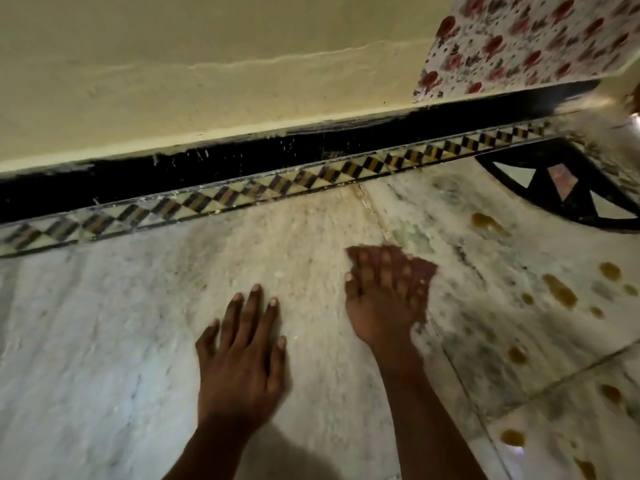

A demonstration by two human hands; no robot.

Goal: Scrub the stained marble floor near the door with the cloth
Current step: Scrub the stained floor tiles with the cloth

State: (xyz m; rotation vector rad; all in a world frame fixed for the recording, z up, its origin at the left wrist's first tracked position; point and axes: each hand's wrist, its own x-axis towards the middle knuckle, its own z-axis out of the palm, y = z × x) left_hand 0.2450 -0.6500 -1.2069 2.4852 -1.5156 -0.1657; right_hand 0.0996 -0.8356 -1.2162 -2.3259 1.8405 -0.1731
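Right hand [384, 299] flat, fingers spread, pressing cloth [424, 268] (thin, limp, bunches easily); left hand [242, 355] splayed on floor [104, 323].

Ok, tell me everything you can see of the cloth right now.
The cloth is a small reddish-brown rag, mostly hidden under the right hand, which presses it flat on the marble floor with fingers spread. Only its edges show past the fingertips and along the hand's right side. It is motion-blurred, so weave and wetness cannot be told. It lies left of the amber stains, not touching them.
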